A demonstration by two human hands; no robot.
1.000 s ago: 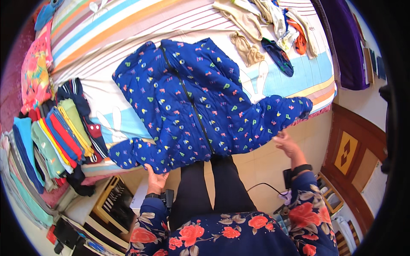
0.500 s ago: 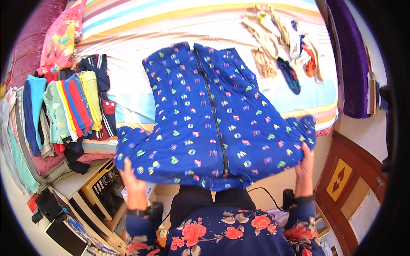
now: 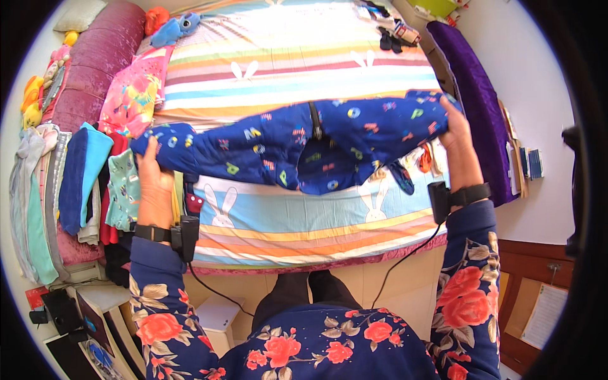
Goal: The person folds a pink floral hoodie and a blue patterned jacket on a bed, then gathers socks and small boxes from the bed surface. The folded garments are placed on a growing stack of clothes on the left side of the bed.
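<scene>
Over on the far left there's a row of folded clothes [image 3: 82, 183] stacked along the bed edge, blues, teal and red, though the fisheye bends them so much I can't tell one piece from another. Just right of that the left hand [image 3: 154, 183] is up with its fingers curled tight around one end of the blue patterned garment [image 3: 304, 149]; the fingertips are tucked into the fabric so you only really see the back of the hand, and a black wrist strap with a cable hangs below it. The garment is stretched out in the air between both hands, above the striped bedsheet with rabbits [image 3: 285, 221], sagging a bit in the middle where a dark zipper or placket shows. It hides whatever part of the sheet sits behind it. Some small colourful bits [image 3: 423, 158] peek out under its right side, too covered to make out. Then the right hand [image 3: 457, 136] is clenched on the other end, fingers buried in the cloth too. Furthest right, a purple cushion-like thing [image 3: 472, 95] runs along the bed, partly cut by the dark rim.
</scene>
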